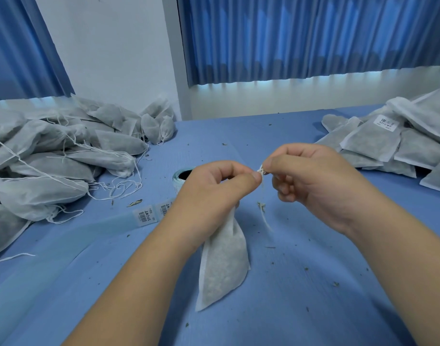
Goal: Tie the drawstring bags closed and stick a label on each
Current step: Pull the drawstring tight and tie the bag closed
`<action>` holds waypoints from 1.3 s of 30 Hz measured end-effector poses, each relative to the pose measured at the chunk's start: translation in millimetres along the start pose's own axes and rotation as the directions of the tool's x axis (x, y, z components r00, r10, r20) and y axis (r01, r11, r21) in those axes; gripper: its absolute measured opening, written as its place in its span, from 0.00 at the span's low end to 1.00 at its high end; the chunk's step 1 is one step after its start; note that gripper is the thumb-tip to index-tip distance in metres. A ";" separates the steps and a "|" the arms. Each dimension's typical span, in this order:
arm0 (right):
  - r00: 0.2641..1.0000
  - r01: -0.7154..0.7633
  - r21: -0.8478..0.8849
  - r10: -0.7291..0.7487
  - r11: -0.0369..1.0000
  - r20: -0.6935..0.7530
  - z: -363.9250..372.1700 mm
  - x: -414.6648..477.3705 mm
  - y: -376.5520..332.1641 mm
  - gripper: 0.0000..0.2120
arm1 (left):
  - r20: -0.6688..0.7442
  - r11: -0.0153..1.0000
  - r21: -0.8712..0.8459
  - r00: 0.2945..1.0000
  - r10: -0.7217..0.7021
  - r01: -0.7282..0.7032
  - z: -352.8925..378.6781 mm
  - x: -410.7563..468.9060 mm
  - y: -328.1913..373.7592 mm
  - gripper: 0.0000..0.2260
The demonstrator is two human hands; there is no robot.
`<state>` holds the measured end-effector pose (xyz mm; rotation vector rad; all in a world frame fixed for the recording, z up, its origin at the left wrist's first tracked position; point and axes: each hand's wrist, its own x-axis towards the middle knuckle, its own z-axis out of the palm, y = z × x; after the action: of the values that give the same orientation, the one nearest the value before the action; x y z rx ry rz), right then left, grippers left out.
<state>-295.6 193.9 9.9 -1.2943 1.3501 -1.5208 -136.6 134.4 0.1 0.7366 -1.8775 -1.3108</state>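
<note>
As hands (214, 193) (321, 181) pinch drawstring (261, 170), bag (224, 265) hangs below

Bench (313, 283) has a blue textured cover, and it's pretty messy: little dark dried-leaf crumbs (335, 284) are scattered all over it, plus one bigger pale flake (135, 203) left of centre. At the back is a plain white wall (109, 51) with a grey window post (180, 71). A pleated blue curtain (313, 36) hangs on the right and another curtain (17, 46) on the left, with daylight glowing along their bottom edges.
</note>
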 end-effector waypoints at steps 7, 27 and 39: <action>0.999 0.022 -0.010 -0.022 1.000 -0.037 -3.5 0.8 -0.7 0.07 | -0.057 1.000 -0.016 0.998 -0.021 0.020 -2.3 2.3 -1.7 0.04; 0.924 -0.348 0.458 0.218 0.818 0.313 10.8 -7.7 -10.4 0.05 | -0.268 0.992 0.117 0.961 0.072 -0.042 0.8 5.8 -2.1 0.04; 0.902 -0.376 0.427 0.220 0.822 0.372 10.8 -11.3 -12.3 0.05 | -0.303 0.978 0.205 0.949 0.088 -0.026 4.9 6.2 -2.4 0.10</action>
<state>-281.1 204.2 18.8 -0.8914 0.8395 -1.2626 -144.0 131.4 -1.8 0.9261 -1.7707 -0.9164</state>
